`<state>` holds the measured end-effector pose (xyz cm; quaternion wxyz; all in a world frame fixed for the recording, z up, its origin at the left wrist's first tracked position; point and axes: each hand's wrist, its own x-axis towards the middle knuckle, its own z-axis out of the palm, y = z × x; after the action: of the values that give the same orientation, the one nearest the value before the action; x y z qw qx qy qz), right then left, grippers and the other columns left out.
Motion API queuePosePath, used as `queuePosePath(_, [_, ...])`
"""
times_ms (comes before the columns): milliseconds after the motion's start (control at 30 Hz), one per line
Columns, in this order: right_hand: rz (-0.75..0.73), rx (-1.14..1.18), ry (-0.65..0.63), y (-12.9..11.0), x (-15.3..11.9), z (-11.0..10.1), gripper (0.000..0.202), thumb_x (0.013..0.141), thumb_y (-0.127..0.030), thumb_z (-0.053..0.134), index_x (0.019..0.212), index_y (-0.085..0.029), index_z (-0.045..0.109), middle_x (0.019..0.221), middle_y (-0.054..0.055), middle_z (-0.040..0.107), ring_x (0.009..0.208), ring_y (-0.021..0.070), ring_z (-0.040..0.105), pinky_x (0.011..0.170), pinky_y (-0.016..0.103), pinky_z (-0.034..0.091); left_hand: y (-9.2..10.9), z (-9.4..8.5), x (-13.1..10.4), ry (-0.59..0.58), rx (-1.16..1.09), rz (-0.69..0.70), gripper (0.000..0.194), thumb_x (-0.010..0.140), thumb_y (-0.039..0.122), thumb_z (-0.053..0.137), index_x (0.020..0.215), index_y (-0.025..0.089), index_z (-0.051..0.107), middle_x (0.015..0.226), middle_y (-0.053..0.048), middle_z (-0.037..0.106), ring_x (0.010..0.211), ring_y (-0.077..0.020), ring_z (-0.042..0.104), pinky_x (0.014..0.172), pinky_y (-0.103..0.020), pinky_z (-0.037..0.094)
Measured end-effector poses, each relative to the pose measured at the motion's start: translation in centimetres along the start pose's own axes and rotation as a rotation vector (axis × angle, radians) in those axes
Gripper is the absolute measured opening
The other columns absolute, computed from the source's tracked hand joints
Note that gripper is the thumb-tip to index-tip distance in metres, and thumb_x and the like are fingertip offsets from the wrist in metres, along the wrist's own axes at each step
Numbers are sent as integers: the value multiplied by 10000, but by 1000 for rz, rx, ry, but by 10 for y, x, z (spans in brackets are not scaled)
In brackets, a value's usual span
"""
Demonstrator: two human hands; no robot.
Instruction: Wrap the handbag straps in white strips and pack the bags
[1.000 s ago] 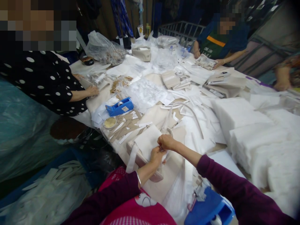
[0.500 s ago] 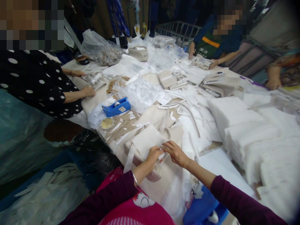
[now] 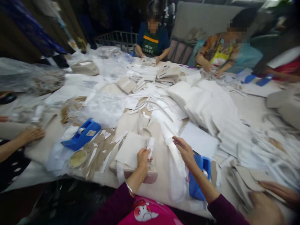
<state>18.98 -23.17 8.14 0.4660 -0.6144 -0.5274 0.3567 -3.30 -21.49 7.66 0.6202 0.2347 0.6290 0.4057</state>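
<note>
A cream handbag (image 3: pixel 132 148) lies on the table in front of me, its pinkish base toward me and a curved handle at its far side. My left hand (image 3: pixel 142 157) is closed at the bag's right side, pinching a small white wrapping piece (image 3: pixel 150 147) between thumb and fingers. Apart from the bag, my right hand (image 3: pixel 184 150) is raised over white sheeting (image 3: pixel 171 140) with its fingers stretched out and nothing in them. Beneath my right forearm stands a blue tape dispenser (image 3: pixel 199 178).
Left of the bag are another blue tape dispenser (image 3: pixel 82 134), a round yellowish tape roll (image 3: pixel 77 158) and brown paper strips (image 3: pixel 96 156). White foam sheets (image 3: pixel 199 100) are piled beyond my right hand. Co-workers' hands (image 3: pixel 31 136) work around the table; one at right handles a beige bag (image 3: pixel 246 181).
My view has swung to the right. My right hand has left the bag's side and moved off to the right; my left hand stays at the bag with the white wrapping piece.
</note>
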Motion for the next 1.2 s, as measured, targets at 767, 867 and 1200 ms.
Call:
queuePosePath(767, [750, 31, 638, 19, -191, -79, 315, 555, -363, 685, 773, -189, 540, 470, -35, 573, 515, 174, 590, 544, 270, 447, 1, 10, 10, 32, 44, 9, 362, 567, 193, 677, 873, 189, 485, 596, 3, 642, 372, -113, 508, 357, -197, 378])
queuePosePath(867, [812, 106, 662, 4, -213, -75, 361, 541, -407, 686, 781, -159, 583, 509, 5, 613, 475, 140, 529, 491, 244, 371, -1, 11, 10, 44, 71, 33, 367, 585, 191, 674, 872, 207, 446, 580, 12, 632, 363, -119, 510, 350, -195, 384])
queuePosePath(1200, [1033, 90, 603, 6, -240, -37, 365, 649, -472, 675, 521, -182, 493, 420, -47, 440, 377, 78, 357, 386, 225, 280, -6, 8, 13, 10, 103, 112, 341, 634, 254, 647, 882, 235, 414, 569, 44, 590, 358, -118, 502, 336, -183, 367])
